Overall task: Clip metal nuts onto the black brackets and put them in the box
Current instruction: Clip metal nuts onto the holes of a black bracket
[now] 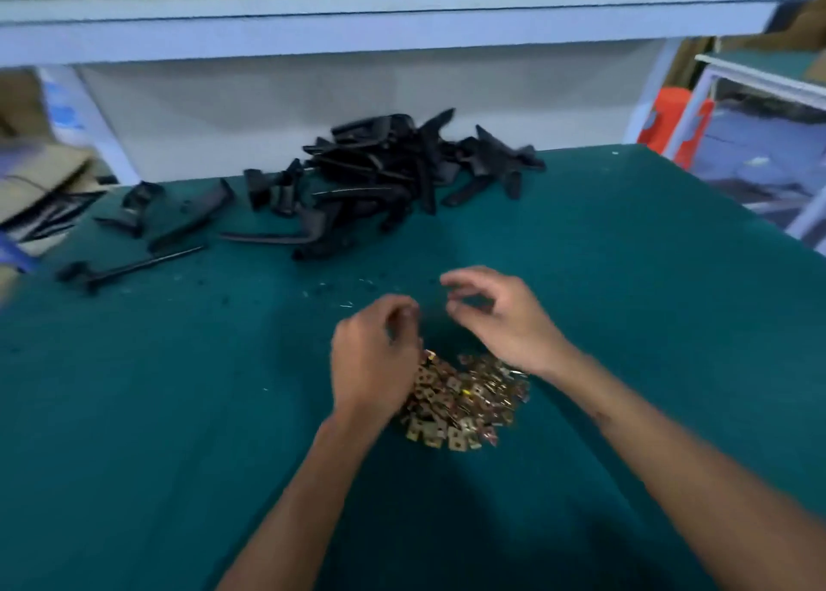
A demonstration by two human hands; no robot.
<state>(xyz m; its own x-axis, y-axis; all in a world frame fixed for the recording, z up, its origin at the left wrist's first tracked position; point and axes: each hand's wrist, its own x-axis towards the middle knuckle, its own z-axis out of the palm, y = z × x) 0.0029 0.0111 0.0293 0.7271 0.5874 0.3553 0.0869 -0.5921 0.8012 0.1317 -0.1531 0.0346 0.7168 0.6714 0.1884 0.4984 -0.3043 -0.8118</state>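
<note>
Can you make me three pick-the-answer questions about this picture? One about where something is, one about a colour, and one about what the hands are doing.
1. Where does the pile of metal nuts lie?
A. On the shelf
B. On the table, between the two wrists
C. Inside a box

2. What colour is the table cover?
A. Dark green
B. Red
C. White

3. Is either hand gripping a black bracket?
A. Yes, the left hand
B. Yes, the right hand
C. No, neither

Answers:
1. B, the brassy pile sits on the cover, with the left hand partly over its edge.
2. A, the cloth looks dark teal-green all over.
3. C, the brackets lie in a heap at the far edge, apart from both hands; the right hand hovers with curled fingers. The blur hides whether either pinches a nut.
</note>
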